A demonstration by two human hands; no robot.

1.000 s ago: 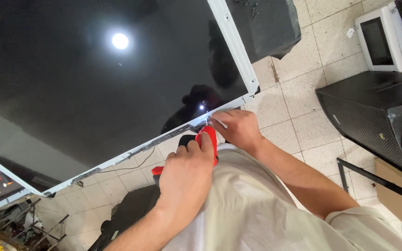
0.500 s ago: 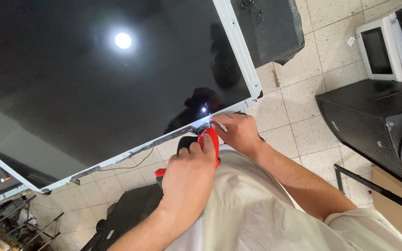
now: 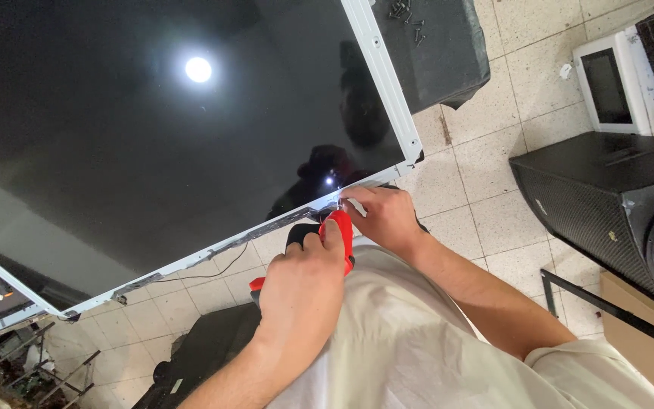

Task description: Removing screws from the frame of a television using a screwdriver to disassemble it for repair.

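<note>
— Where's the tool?

— The left hand (image 3: 300, 284) is wrapped around a red-and-black powered screwdriver (image 3: 340, 231), its tip at the near edge of the big dark screen panel (image 3: 153, 151), close to the near right corner. The right hand (image 3: 384, 216) pinches something small and pale against the white frame (image 3: 384, 83) just beside the tip (I can't tell what it is).

— How should it be handled?

— I'd keep the tool square to the frame, press lightly, and keep the right fingers clear of the bit.

— And the surroundings?

— Speckled tile floor (image 3: 493, 159). Loose screws (image 3: 406, 14) lie on a dark cloth-covered stand beyond the far right corner. A black speaker cabinet (image 3: 599, 197) stands to the right, a small white monitor (image 3: 611, 83) behind it.
</note>
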